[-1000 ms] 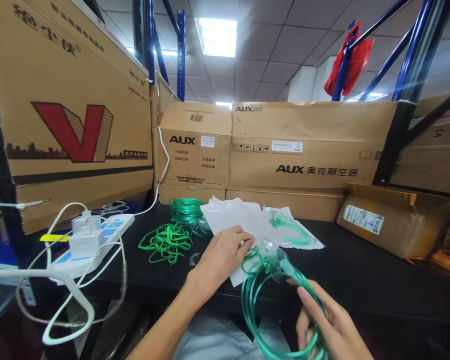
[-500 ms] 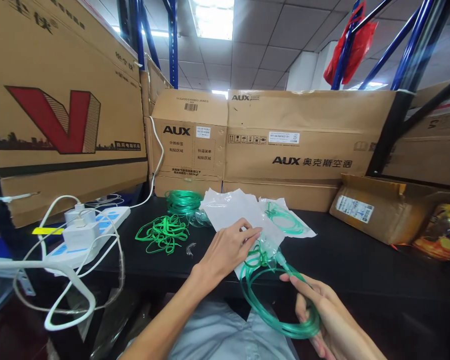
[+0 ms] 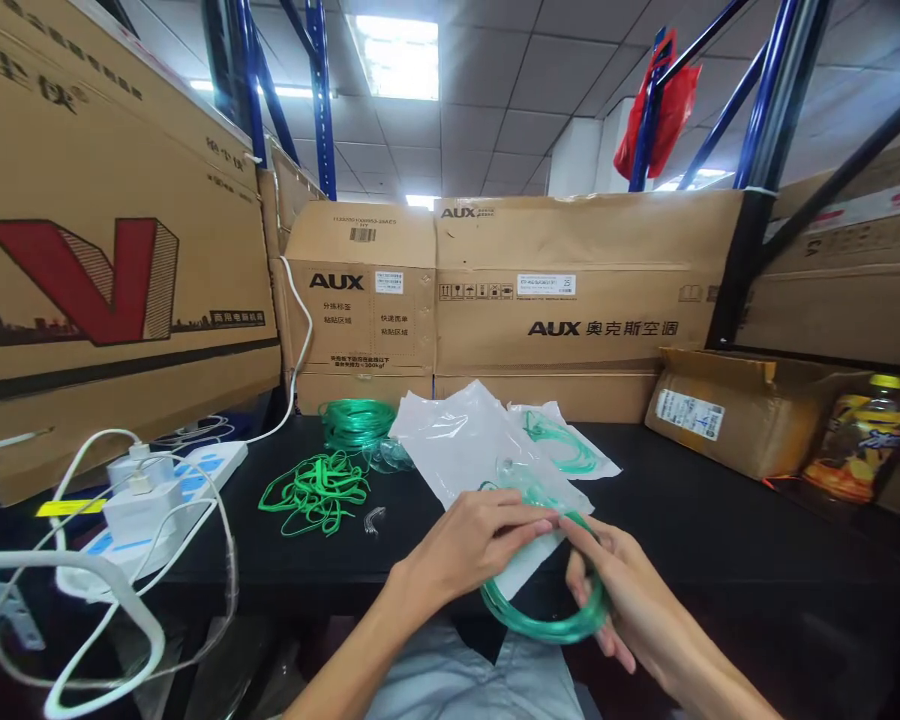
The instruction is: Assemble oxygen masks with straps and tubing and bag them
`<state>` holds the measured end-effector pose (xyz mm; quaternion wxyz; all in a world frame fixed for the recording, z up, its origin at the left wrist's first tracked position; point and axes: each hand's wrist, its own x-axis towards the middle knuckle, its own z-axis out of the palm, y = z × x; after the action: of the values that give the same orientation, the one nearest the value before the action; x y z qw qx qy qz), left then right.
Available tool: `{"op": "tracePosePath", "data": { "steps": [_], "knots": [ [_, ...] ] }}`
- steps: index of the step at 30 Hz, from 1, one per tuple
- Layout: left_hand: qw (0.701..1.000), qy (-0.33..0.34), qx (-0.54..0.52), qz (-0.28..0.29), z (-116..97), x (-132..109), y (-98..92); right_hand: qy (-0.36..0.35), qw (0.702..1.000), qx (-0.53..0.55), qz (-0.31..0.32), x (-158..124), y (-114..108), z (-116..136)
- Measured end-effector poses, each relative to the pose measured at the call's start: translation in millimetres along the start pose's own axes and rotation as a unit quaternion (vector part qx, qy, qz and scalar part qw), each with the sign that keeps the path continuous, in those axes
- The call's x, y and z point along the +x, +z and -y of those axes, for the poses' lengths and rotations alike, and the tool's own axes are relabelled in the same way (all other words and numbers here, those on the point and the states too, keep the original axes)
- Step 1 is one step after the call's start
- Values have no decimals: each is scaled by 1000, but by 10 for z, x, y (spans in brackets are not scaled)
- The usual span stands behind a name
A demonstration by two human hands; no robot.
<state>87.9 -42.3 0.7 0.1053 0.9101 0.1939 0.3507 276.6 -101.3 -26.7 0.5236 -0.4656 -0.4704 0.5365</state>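
A coil of clear green tubing (image 3: 544, 626) hangs over the table's front edge, its top between my two hands. My right hand (image 3: 611, 575) is closed round the coil's right side. My left hand (image 3: 484, 540) lies across its upper part, fingers pressed together, with the tips meeting those of my right hand. What sits under the left fingers is partly hidden. Just beyond my fingers, a clear plastic piece with a greenish tint (image 3: 521, 478) rests on white plastic bags (image 3: 454, 440). Another bag behind holds green tubing (image 3: 570, 445).
At the left lie green elastic cords (image 3: 319, 492), small metal strips (image 3: 374, 519) and a larger coil of green tubing (image 3: 356, 424). A power strip (image 3: 214, 465) with white cables stands further left. Cardboard boxes (image 3: 555, 360) line the back; a bottle (image 3: 862, 440) is right.
My left hand has moved right and down from the bag to meet my right hand at the tubing. The coil has shifted slightly left and up. The camera view has turned a little.
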Motion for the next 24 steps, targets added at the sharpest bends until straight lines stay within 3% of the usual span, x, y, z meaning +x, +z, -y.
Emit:
{"op": "tracePosePath", "data": {
  "steps": [4,10,16,19,24],
  "knots": [
    [1000,-12,-26,-5,-37,18,72,-3,999,-8,-39,105,82,-39],
    [996,-79,20,-36,13,2,50,73,992,102,9,-207,-36,-43],
    [997,-72,19,-32,-12,18,78,-33,992,119,-14,-215,-197,-188],
    [996,-70,24,-40,-39,16,134,-74,994,81,-12,-105,-130,-242],
    [996,-66,-3,-60,-65,11,205,-87,993,71,43,-40,-27,-298]
  ]
}}
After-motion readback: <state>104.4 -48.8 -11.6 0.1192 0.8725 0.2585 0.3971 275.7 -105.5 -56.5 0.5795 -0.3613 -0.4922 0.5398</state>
